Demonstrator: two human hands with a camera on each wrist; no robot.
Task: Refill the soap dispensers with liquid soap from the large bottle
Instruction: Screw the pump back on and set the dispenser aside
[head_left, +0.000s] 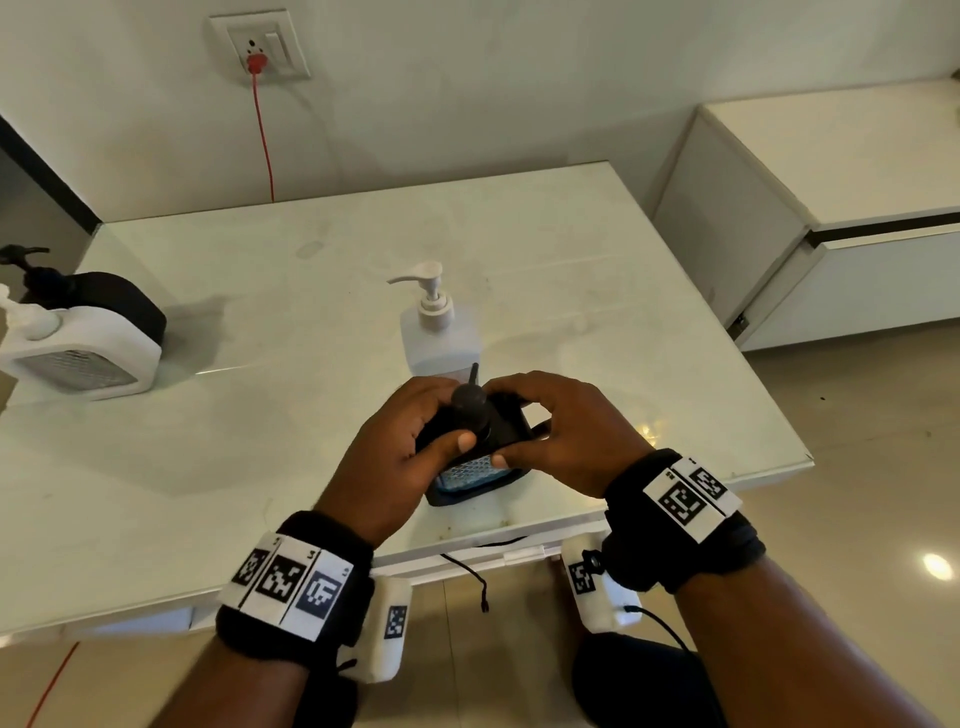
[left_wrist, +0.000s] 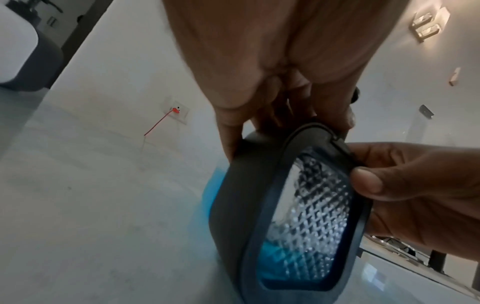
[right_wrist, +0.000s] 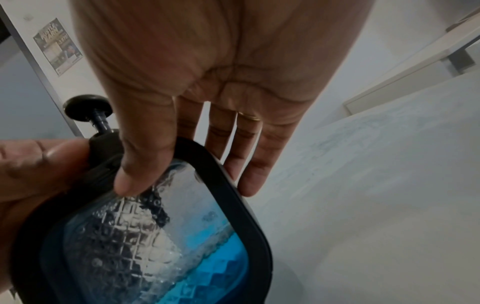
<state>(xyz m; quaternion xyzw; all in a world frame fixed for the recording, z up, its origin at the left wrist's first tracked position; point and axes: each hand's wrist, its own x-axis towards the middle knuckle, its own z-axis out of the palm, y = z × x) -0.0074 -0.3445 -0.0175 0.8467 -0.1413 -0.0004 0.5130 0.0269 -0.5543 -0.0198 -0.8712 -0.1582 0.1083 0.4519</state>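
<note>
- Your left hand (head_left: 395, 457) and right hand (head_left: 561, 436) both grip the black dispenser (head_left: 475, 452), which sits tilted between them near the front edge of the counter (head_left: 260, 415).
- From the head view, your left thumb lies across the dispenser's front beside the pump collar, and the pump head (head_left: 469, 400) rises between your two hands.
- Only the left wrist view shows your left fingers curled round the dispenser's far side, with your right thumb pressing the frame edge by the textured window (left_wrist: 311, 216).
- Only the right wrist view shows the blue soap (right_wrist: 215, 265) pooled low in the window, your right thumb on the glass, and your right fingers behind the frame.
- Just beyond your hands stands the clear dispenser (head_left: 439, 332) with a white pump, upright; the wrist views miss it.
- Well off to the left of your left hand, a white dispenser (head_left: 78, 348) and another black dispenser (head_left: 119, 301) stand together at the counter's edge.
</note>
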